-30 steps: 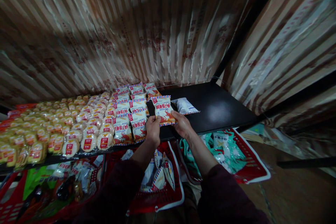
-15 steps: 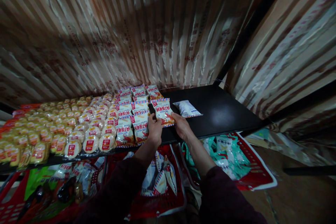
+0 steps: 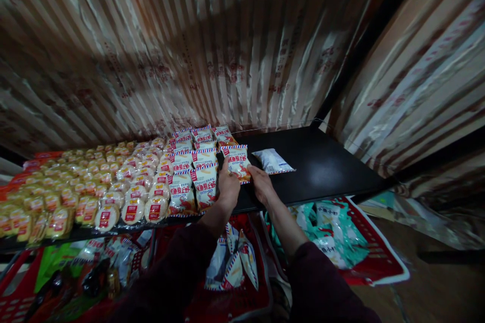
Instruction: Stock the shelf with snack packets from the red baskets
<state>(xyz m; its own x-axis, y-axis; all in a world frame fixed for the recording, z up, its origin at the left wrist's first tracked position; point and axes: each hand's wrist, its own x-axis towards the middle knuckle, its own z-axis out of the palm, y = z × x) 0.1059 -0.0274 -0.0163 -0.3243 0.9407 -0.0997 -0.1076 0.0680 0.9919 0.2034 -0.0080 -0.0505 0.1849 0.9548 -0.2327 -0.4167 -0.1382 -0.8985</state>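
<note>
Between my two hands is a white snack bag point(image 3: 237, 155) with red lettering and striped edges, over the black shelf point(image 3: 322, 161). My left hand point(image 3: 228, 187) grips its lower left part, index finger stretched up along the front. At the lower right corner, my right hand point(image 3: 261, 185) pinches the bag, thumb inward. To the left stand rows of matching snack bags point(image 3: 204, 189), set upright and one behind another. A similar-sized pale bag point(image 3: 273, 161) lies flat to the right, its printed front not showing.
Round wrapped crackers point(image 3: 132, 210) and small yellow wrapped cakes point(image 3: 58, 219) fill the shelf's left part. Below are red baskets point(image 3: 261, 282), one with more striped bags point(image 3: 233, 262), another with green bags point(image 3: 337, 227). Corrugated sheeting point(image 3: 227, 50) rises behind; a dark post point(image 3: 337, 86) stands right.
My left hand has shifted slightly right, and its index finger now extends over the bag's front. The bag stays almost in place between both hands. The view has moved a little.
</note>
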